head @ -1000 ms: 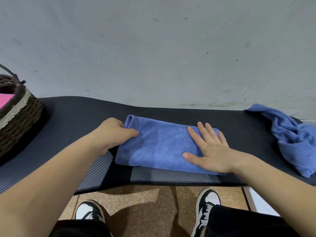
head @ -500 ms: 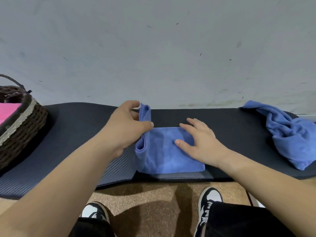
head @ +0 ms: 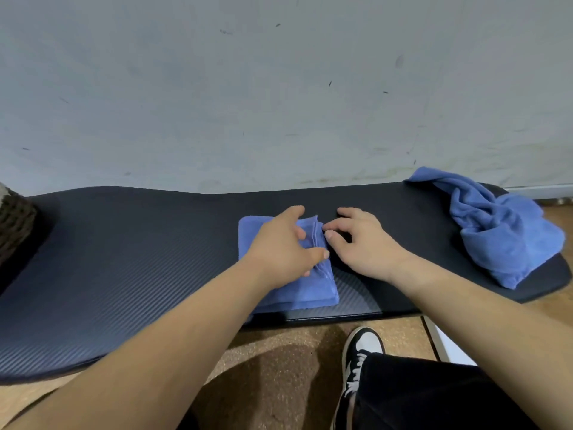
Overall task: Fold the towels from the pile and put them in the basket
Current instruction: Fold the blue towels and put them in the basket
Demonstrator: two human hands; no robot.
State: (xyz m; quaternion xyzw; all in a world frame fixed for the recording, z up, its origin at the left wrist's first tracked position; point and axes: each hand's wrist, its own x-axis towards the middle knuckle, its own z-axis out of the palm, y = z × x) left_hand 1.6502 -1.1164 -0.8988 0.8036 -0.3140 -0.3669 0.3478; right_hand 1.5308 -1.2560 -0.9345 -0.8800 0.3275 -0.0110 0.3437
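A blue towel (head: 313, 290) lies folded into a small rectangle on the black mat (head: 124, 249), near its front edge. My left hand (head: 282, 246) lies on top of it, fingers and thumb closed on the stacked edges along its right side. My right hand (head: 362, 243) rests on the mat just right of the towel, fingers curled and apart, its thumb and fingertips touching that same edge. A crumpled blue towel pile (head: 502, 234) sits at the mat's right end. Only a sliver of the dark woven basket (head: 14, 221) shows at the far left.
A grey wall (head: 279, 88) rises directly behind the mat. Below the mat's front edge are the brown floor (head: 279, 352), a black-and-white shoe (head: 359, 352) and a dark trouser leg. Bare mat stretches between the towel and the basket.
My left hand has carried the towel's left end over to the right and laid it down, halving the towel. My right hand slid off to the towel's right edge. The basket has slipped nearly out of view.
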